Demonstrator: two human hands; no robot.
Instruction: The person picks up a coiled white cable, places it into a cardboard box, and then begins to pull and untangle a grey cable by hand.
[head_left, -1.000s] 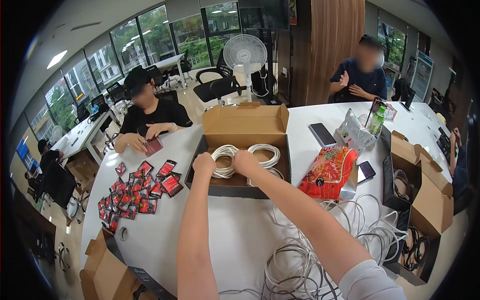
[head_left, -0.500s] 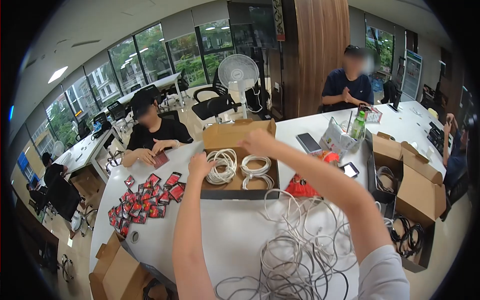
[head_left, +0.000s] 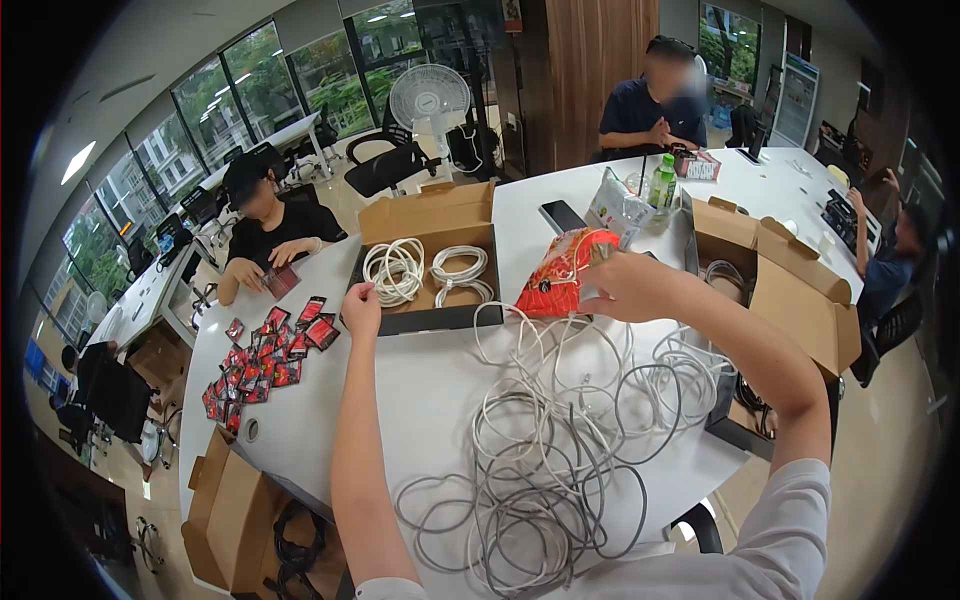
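Note:
My right hand (head_left: 640, 286) is at the right side of a red printed plastic bag (head_left: 562, 272), its fingers curled against the bag. My left hand (head_left: 362, 308) is closed at the front left corner of an open cardboard box (head_left: 425, 318); what its fingers pinch, if anything, is too small to make out. Inside that box lie coiled white cables, a larger coil (head_left: 394, 272) on the left and smaller coils (head_left: 460, 268) on the right. A loose tangle of white and grey cables (head_left: 540, 450) spreads over the table below my hands.
Small red-and-black packets (head_left: 262, 362) are heaped at left, near a seated person (head_left: 285, 225). Open boxes with black cables stand at lower left (head_left: 235, 520) and right (head_left: 800, 290). A phone (head_left: 565, 218) and green bottle (head_left: 662, 182) stand behind the bag. Another person (head_left: 655, 115) sits opposite.
My right hand has moved from above the box to the red bag. My left hand has drawn back from the large coil to the box's corner. The view has shifted.

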